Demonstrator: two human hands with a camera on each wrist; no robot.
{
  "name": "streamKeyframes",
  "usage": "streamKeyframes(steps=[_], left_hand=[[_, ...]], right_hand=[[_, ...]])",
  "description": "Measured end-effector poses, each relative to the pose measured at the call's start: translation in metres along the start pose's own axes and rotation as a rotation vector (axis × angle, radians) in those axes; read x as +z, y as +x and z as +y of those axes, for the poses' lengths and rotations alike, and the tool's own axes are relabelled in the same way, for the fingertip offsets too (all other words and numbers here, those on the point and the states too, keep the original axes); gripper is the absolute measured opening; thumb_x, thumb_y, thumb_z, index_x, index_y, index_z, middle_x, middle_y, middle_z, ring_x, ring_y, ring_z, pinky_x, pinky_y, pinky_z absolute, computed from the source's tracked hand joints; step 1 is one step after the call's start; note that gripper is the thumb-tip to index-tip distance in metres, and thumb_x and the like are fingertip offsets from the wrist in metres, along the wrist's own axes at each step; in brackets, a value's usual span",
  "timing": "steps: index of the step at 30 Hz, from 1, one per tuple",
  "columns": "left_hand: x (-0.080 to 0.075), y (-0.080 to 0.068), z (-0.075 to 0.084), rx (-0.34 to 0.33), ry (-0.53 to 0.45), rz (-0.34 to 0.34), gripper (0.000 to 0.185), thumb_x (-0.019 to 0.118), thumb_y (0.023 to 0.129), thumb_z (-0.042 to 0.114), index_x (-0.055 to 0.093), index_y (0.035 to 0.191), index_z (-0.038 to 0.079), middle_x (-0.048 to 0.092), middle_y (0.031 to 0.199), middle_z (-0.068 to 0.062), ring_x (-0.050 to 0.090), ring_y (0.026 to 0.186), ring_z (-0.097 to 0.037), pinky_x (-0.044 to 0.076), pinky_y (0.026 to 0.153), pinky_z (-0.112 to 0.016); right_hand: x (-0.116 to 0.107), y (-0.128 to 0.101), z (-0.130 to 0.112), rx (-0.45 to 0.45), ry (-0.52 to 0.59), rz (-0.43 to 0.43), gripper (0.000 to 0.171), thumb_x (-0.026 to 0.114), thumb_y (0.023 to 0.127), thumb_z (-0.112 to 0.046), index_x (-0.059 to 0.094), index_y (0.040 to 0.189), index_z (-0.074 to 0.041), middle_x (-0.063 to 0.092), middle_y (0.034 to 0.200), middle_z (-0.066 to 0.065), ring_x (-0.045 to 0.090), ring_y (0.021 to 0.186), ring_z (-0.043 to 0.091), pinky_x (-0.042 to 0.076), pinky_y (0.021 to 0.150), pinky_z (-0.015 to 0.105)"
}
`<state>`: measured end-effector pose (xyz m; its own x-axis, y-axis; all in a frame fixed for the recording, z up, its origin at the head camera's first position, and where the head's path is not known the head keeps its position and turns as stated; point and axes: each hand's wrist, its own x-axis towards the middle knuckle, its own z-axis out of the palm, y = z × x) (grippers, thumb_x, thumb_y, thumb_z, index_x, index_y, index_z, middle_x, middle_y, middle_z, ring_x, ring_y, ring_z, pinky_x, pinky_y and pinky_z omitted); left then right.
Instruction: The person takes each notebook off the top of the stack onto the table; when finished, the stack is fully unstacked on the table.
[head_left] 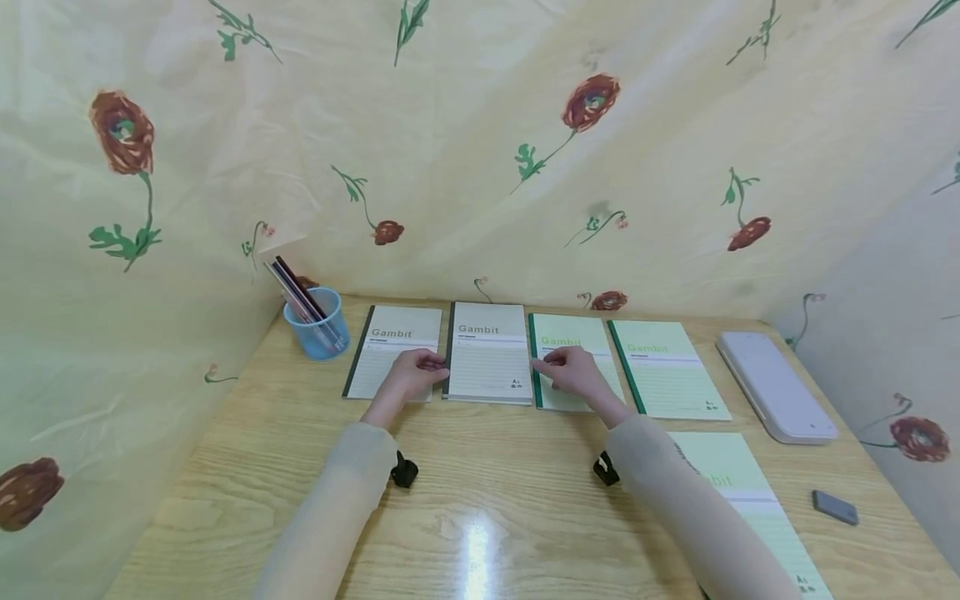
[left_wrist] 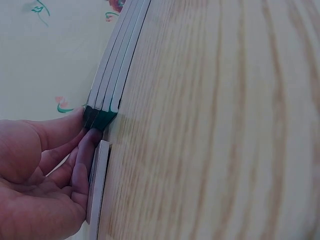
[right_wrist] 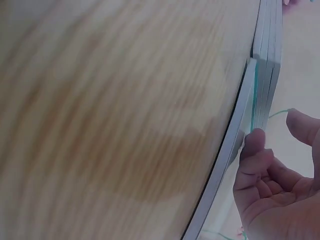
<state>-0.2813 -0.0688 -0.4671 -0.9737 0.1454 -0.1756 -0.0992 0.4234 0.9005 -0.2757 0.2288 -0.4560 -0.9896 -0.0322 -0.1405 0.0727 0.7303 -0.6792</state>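
Nearby, a blue cup [head_left: 316, 323] holds pens [head_left: 298, 298] upright.

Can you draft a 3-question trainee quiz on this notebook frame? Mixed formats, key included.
1. True or false: four notebooks lie side by side in the row at the back of the table.
2. Which notebook sits between the left hand and the right hand? A) the far-left grey notebook B) the second grey notebook C) the far-right green notebook
3. Fill in: the blue cup at the row's left end holds ____.

Key: 1 true. 2 B. 3 pencils.
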Motion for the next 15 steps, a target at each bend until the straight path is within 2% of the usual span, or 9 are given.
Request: streamKeyframes(steps=[9,15], left_hand=[[0.0,0.001,0.0,-0.003,0.003,-0.002,0.03,0.071,0.092,0.009,0.065,0.119,-0.002,0.068,0.111,-0.015,0.063,0.106,-0.029,0.049,0.095,-0.039],[0.0,0.001,0.0,0.003,0.003,-0.003,0.029,0.072,0.092,0.009,0.066,0.118,-0.003,0.068,0.11,-0.015,0.063,0.105,-0.029,0.049,0.094,-0.039]], right_hand=[[0.012,0.004,-0.011,-0.027,0.049,0.03,0.039,0.068,0.096,-0.035,0.069,0.108,0.002,0.067,0.089,0.01,0.06,0.07,0.018,0.049,0.062,0.028],[0.019,0.006,-0.013,-0.044,-0.003,0.06,0.039,0.069,0.095,-0.034,0.067,0.109,0.002,0.065,0.09,0.01,0.056,0.075,0.02,0.046,0.065,0.031]])
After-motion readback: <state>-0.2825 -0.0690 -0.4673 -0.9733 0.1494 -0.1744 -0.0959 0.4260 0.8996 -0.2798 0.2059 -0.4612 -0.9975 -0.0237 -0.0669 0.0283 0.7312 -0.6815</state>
